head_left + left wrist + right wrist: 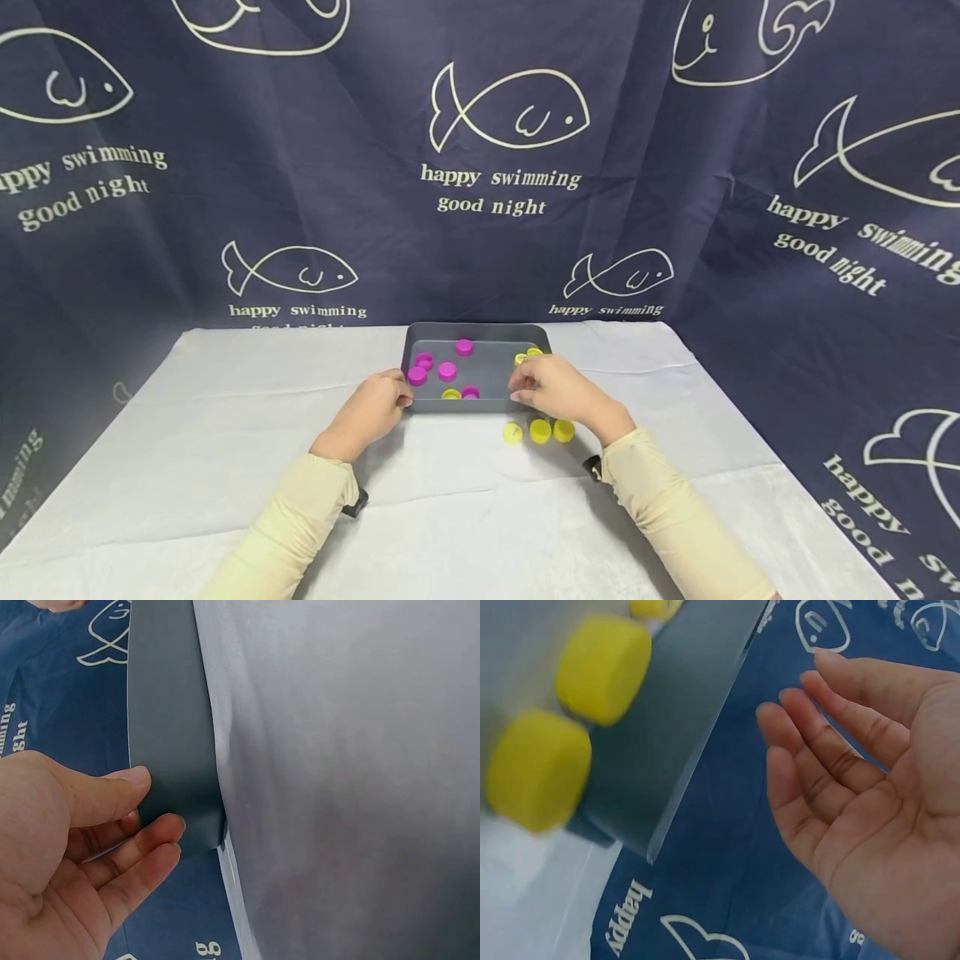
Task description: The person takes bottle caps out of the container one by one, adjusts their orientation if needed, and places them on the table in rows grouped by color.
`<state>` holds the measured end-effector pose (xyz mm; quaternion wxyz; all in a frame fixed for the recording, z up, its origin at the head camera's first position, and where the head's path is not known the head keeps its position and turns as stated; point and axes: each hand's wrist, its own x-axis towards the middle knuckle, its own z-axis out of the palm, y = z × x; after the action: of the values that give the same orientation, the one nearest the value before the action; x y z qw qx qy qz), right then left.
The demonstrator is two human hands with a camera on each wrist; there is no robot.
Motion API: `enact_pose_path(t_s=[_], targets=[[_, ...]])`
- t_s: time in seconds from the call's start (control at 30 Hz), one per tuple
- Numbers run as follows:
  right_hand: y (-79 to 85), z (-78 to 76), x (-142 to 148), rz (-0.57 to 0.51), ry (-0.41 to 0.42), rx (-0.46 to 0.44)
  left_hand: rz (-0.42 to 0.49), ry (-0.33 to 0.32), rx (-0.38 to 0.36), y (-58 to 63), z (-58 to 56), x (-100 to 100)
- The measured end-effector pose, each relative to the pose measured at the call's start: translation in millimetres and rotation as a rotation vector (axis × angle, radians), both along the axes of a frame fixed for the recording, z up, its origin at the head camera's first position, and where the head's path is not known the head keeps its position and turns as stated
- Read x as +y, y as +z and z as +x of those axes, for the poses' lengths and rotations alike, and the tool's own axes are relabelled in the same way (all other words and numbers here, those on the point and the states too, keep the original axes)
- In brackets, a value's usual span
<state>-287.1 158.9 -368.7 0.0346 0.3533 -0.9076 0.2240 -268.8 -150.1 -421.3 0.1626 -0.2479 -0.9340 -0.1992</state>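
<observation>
My left hand (373, 410) holds the left front corner of a dark grey tray (461, 406). In the left wrist view its thumb and fingers are bent about the corner of the tray (172, 712). Over the tray's right side hovers my right hand (558, 389), its fingers loosely bent; the right wrist view shows nothing in that hand (877, 772). Several magenta bottle caps (447, 372) lie in the tray's left and middle part. One yellow cap (451, 394) sits at the front wall inside, and yellow caps (521, 359) lie at the right, partly hidden by my hand.
Three yellow caps (540, 431) stand on the white tablecloth (450, 517) in front of the tray, below my right wrist. A dark blue curtain (510, 267) with fish drawings hangs behind and along both sides of the table.
</observation>
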Motion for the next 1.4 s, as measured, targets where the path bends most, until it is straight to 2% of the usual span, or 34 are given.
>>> enact_pose_path(t_s=[0.2,0.43,0.63,1.03,1.4], targets=[[4.0,-26.1,6,0.026,-0.019,0.004,0.001,-0.005,0.003,0.5,0.0,-1],[-8.7,-52.9,13,0.085,-0.071,0.028,0.011,-0.004,-0.005,-0.8,1.1,-1],[-17.7,-66.7,19,0.132,-0.119,0.086,0.018,-0.002,-0.009,-0.9,0.6,-1],[-26.5,-71.5,27,0.345,-0.147,0.132,0.011,-0.007,0.007,-2.3,-1.8,-3],[-31.7,-74.9,30,0.342,-0.149,0.163,0.028,-0.011,0.006,-0.7,-1.0,-3]])
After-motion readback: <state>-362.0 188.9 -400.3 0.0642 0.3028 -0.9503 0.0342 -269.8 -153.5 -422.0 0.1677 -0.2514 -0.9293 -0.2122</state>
